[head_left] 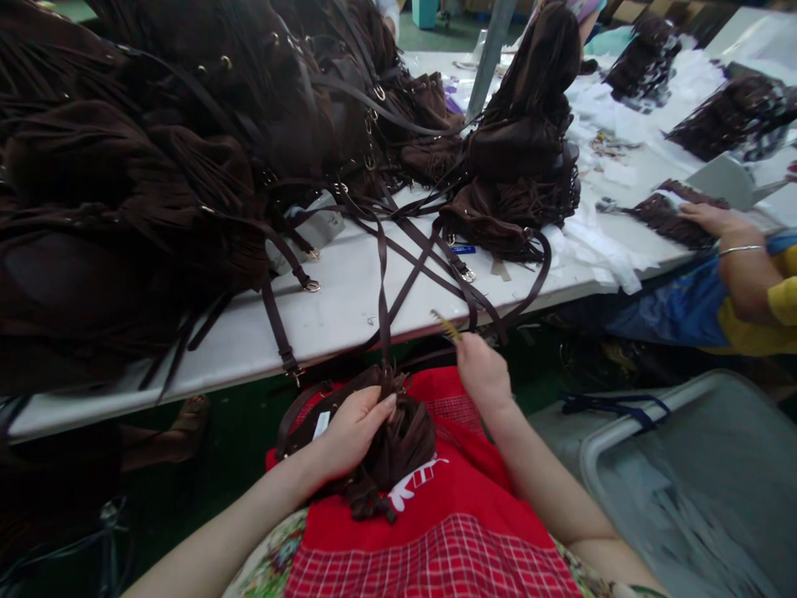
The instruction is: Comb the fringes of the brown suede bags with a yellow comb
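A dark brown fringed bag (411, 432) lies in my lap on the red apron. My left hand (352, 432) is closed on its upper part, thumb pressed down near the gathered opening. A small white label (321, 424) shows beside that hand. To the right and a little higher, my right hand (484, 374) is closed around a thin yellowish tool with a ridged, brush-like end (446, 324); its exact kind is hard to make out. The tool is apart from the bag. A dark strap (383, 291) runs from the bag up onto the table.
Piled brown fringed bags (124, 191) cover the table's left side, and more (523, 158) stand by a metal post (491, 58). Buckled straps hang over the white table's edge (237, 357). At right, a co-worker's hand (710, 218) rests on a fringed piece above a grey bin (685, 407).
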Demonstrator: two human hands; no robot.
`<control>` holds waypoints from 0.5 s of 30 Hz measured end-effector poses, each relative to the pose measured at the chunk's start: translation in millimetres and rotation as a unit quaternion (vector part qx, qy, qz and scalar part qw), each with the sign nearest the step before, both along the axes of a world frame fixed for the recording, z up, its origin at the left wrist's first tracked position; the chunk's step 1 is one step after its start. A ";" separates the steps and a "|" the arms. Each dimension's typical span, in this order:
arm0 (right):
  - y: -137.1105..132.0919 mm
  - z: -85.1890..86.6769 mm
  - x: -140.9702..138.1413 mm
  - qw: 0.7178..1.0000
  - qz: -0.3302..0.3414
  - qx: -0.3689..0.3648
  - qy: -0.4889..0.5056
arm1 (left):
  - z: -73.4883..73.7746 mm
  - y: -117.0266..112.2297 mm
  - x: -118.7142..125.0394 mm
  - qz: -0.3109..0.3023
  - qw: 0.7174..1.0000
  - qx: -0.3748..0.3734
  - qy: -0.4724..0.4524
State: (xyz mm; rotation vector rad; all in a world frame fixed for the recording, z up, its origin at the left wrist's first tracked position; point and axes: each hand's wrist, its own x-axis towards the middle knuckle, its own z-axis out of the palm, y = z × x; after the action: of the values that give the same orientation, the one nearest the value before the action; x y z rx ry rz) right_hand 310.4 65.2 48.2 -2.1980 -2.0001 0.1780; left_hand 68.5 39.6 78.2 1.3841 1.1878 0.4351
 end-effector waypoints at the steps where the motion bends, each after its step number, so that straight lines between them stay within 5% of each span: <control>1: 5.0 -1.0 14.5 0.998 -0.059 0.011 0.011 | -0.3 -0.9 -2.3 0.009 1.000 -0.005 -0.010; 4: 8.3 5.9 41.8 0.984 -0.083 0.073 0.139 | -1.1 -1.1 -6.1 0.040 0.998 -0.035 -0.035; 8: -13.7 29.1 10.6 0.948 0.105 0.042 0.296 | -1.6 3.2 0.7 0.041 0.997 -0.061 -0.031; 11: -29.6 40.2 -30.7 0.934 0.222 -0.016 0.280 | -1.6 5.8 7.9 0.036 0.998 -0.025 0.036; 15: -32.3 40.9 -54.1 0.939 0.272 -0.061 0.199 | -0.3 6.0 9.9 0.042 0.997 0.000 0.067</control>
State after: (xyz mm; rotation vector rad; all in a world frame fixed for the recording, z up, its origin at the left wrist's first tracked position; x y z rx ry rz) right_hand 256.4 32.9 89.0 -1.4423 -2.3262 0.7627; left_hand 78.4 45.7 77.9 1.3852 1.3592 0.4058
